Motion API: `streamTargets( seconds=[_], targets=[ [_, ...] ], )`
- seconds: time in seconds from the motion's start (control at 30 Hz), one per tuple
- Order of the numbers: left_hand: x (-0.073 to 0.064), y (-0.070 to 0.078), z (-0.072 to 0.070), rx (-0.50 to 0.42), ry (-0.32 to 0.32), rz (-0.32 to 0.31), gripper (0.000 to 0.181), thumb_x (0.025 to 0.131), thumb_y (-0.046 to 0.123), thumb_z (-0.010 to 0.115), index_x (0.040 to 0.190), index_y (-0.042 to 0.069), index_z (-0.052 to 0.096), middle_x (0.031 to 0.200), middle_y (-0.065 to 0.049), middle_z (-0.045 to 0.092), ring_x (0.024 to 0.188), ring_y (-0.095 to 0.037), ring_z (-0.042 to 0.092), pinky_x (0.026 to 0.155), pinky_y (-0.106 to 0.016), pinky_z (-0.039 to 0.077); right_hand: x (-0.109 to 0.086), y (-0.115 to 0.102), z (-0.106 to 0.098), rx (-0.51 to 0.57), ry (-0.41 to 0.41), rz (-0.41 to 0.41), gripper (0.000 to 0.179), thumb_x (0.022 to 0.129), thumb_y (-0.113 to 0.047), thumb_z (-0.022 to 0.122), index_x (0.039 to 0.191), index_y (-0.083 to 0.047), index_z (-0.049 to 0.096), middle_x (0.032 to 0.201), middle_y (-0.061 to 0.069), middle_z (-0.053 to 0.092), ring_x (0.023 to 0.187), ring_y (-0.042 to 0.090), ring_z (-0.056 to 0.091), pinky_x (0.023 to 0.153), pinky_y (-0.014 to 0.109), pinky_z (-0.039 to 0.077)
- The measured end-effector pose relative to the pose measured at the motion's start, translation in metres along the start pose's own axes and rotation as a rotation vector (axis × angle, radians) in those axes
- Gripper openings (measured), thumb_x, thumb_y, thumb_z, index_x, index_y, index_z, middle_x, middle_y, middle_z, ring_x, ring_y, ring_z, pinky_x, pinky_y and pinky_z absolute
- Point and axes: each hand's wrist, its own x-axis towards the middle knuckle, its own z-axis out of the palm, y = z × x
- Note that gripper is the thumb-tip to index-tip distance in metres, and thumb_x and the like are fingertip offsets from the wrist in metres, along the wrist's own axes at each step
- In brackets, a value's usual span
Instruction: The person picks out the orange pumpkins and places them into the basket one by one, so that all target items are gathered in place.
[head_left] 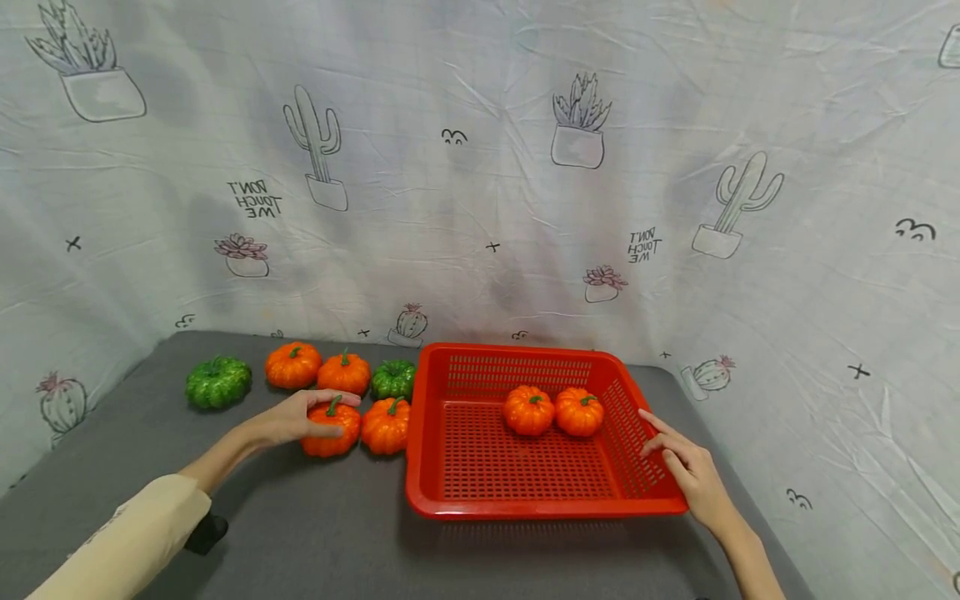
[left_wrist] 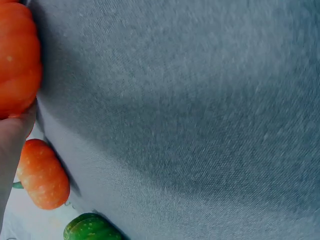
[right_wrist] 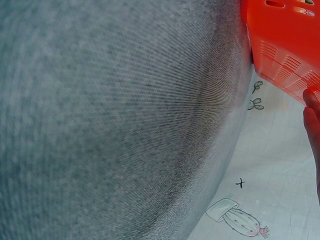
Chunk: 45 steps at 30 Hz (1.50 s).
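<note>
My left hand [head_left: 288, 419] grips a small orange pumpkin [head_left: 330, 435], thumb on the near side and fingers over the far side. In the left wrist view this orange pumpkin [left_wrist: 17, 60] fills the upper left edge. Touching or almost touching it on the right is another orange pumpkin [head_left: 386, 427], beside the red plastic basket [head_left: 525, 507]. At the basket's right side, my right hand [head_left: 693, 475] holds the rim, some fingers reaching inside. Two orange pumpkins [head_left: 528, 411] sit together within the basket. The right wrist view catches only part of that hand against the basket's outer wall.
Behind the left hand stand two more orange pumpkins [head_left: 292, 365] and a small green pumpkin [head_left: 393, 379]. A larger green pumpkin [head_left: 217, 382] lies farther left. Grey cloth [head_left: 322, 533] covers the table, and a printed curtain [head_left: 465, 192] rises behind and at the sides.
</note>
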Motion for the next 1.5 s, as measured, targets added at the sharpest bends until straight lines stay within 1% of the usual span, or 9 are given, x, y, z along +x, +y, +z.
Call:
streamTargets(
  seconds=[0.17,0.3,0.53,0.7,0.8,0.97,1.13,1.37,1.5],
  targets=[
    [0.002,-0.005,0.004,0.049,0.027,0.042,0.043,0.090,0.016,0.069,0.126,-0.003,0.057,0.128,-0.021,0.055,0.107,-0.003,0.053,0.087,-0.023,0.045,-0.001,-0.001,0.001,0.005,-0.006,0.000,0.030,0.093,0.009,0.044,0.084,-0.009,0.066,0.133,0.020,0.054,0.101,0.008,0.054,0.068,0.021,0.033],
    [0.004,-0.012,0.011,-0.003,0.048,0.070,0.044,0.087,0.013,0.071,0.125,-0.004,0.057,0.123,-0.020,0.058,0.100,-0.007,0.059,0.084,-0.026,0.050,0.000,0.000,0.001,0.006,-0.006,0.004,0.030,0.093,0.008,0.044,0.084,-0.010,0.066,0.132,0.021,0.054,0.092,0.006,0.053,0.060,0.022,0.032],
    [0.007,-0.016,0.014,-0.027,0.062,0.079,0.043,0.088,0.013,0.070,0.126,-0.003,0.057,0.125,-0.022,0.056,0.099,-0.006,0.060,0.081,-0.026,0.051,0.000,0.001,0.000,-0.014,0.001,0.006,0.030,0.093,0.009,0.045,0.084,-0.010,0.067,0.132,0.021,0.055,0.112,0.011,0.053,0.069,0.021,0.033],
    [0.005,-0.014,0.013,-0.007,0.089,0.059,0.041,0.090,0.017,0.069,0.128,0.005,0.060,0.134,-0.019,0.050,0.113,0.005,0.047,0.090,-0.020,0.044,0.002,0.000,-0.001,-0.010,0.003,0.001,0.031,0.093,0.009,0.045,0.084,-0.010,0.067,0.132,0.021,0.055,0.112,0.010,0.053,0.069,0.021,0.033],
    [0.006,-0.018,0.013,-0.056,0.086,0.051,0.044,0.088,0.014,0.071,0.129,0.004,0.058,0.133,-0.013,0.053,0.111,0.002,0.051,0.089,-0.021,0.046,0.002,0.000,-0.001,-0.013,0.004,0.005,0.030,0.093,0.009,0.045,0.085,-0.010,0.067,0.131,0.021,0.055,0.110,0.009,0.053,0.067,0.021,0.033],
    [0.005,-0.021,0.013,-0.099,0.053,0.024,0.050,0.085,0.010,0.073,0.130,-0.002,0.054,0.127,-0.016,0.057,0.098,-0.009,0.061,0.082,-0.026,0.051,0.000,0.000,0.000,-0.011,-0.001,0.003,0.030,0.092,0.009,0.045,0.086,-0.011,0.067,0.133,0.017,0.055,0.089,0.007,0.050,0.056,0.022,0.030],
    [0.004,-0.014,0.016,-0.022,0.093,-0.029,0.047,0.086,0.019,0.073,0.126,0.001,0.057,0.125,-0.018,0.057,0.100,-0.012,0.059,0.082,-0.027,0.050,-0.002,0.002,0.001,-0.009,0.001,-0.002,0.030,0.092,0.009,0.046,0.086,-0.012,0.067,0.134,0.014,0.055,0.070,0.004,0.041,0.051,0.021,0.027],
    [0.001,0.001,0.012,0.000,0.177,-0.043,0.046,0.086,0.022,0.074,0.126,0.006,0.058,0.133,-0.016,0.052,0.104,-0.019,0.057,0.082,-0.029,0.050,-0.001,0.000,0.000,0.002,0.004,-0.013,0.030,0.093,0.009,0.045,0.085,-0.011,0.066,0.130,0.023,0.055,0.116,0.010,0.053,0.070,0.020,0.033],
    [0.001,0.013,0.008,0.015,0.212,-0.034,0.046,0.086,0.022,0.074,0.127,0.007,0.058,0.132,-0.017,0.052,0.104,-0.020,0.056,0.082,-0.028,0.050,0.000,0.001,0.000,0.007,0.008,-0.022,0.031,0.092,0.010,0.045,0.085,-0.011,0.066,0.130,0.023,0.055,0.120,0.009,0.051,0.076,0.019,0.031]
  ],
)
